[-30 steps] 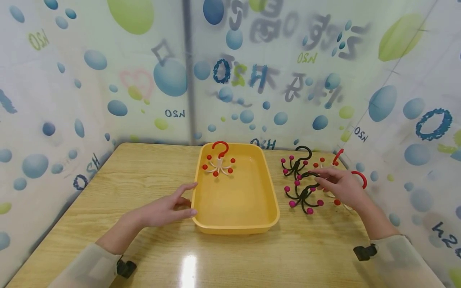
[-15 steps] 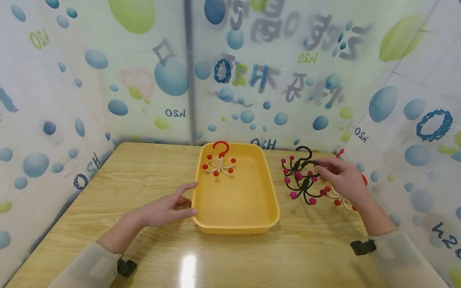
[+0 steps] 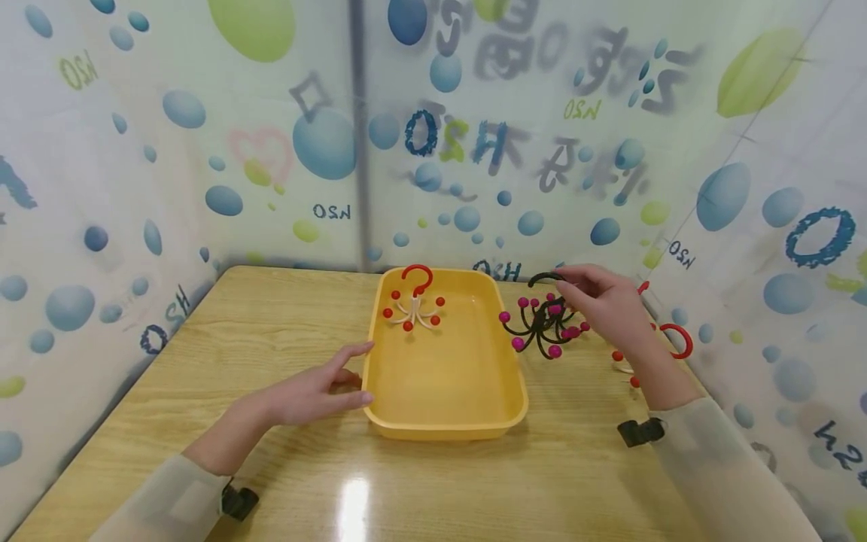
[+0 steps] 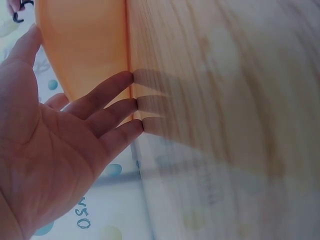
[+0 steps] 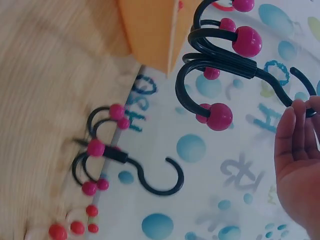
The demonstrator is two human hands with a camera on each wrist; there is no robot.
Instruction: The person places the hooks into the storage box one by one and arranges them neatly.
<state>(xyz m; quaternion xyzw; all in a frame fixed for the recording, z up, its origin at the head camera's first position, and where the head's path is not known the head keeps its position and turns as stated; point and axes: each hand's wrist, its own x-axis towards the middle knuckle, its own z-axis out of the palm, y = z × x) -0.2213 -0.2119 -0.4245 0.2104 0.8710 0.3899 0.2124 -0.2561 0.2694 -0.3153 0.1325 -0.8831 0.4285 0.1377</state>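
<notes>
Fingers of the right hand (image 3: 605,305) pinch the curved end of a black, magenta-tipped hanger (image 3: 540,321), which hangs below them near the right rim of the yellow tray (image 3: 443,376). The left hand (image 3: 313,390) touches the tray's left side with extended fingers.

Black hanger (image 5: 245,67) (magenta knobs (image 5: 220,116)) held aloft, hook up; yellow tray (image 3: 440,376) near.
</notes>
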